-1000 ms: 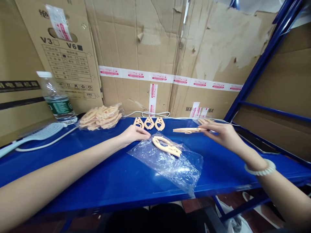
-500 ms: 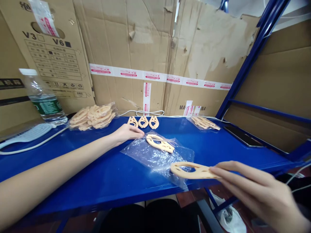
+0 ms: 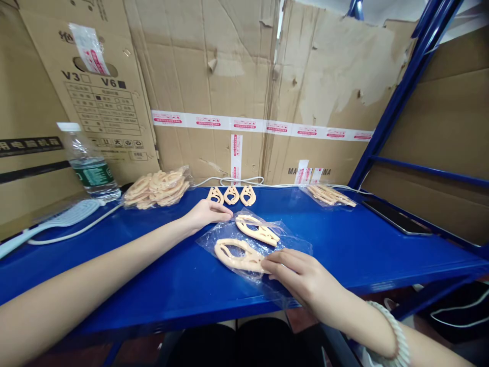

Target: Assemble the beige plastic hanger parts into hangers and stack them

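My left hand (image 3: 205, 214) is closed, pinching the upper left edge of a clear plastic bag (image 3: 298, 245) that lies on the blue table. With its fingertips my right hand (image 3: 305, 278) grips the narrow end of a beige folding hanger (image 3: 239, 261), folded up, above the lower left of the bag. Whether this hanger is inside the plastic or on top, I cannot tell. Another folded hanger (image 3: 254, 232) lies just behind it, at the bag's upper part. Behind my left fingers, three beige folded pieces (image 3: 231, 195) stand in a row against the back.
A bag of several beige hangers (image 3: 156, 188) lies at the back left, near a water bottle (image 3: 93, 173) and a pale hairbrush (image 3: 72, 213). A second bagged bundle (image 3: 329, 195) and a phone (image 3: 395, 216) lie right. Cardboard (image 3: 214, 76) lines the back.
My right hand has moved left, bringing its hanger from beyond the bag's right edge to the bag's lower left, beside the other hanger. My left hand keeps its pinch on the bag. The view has shifted slightly.
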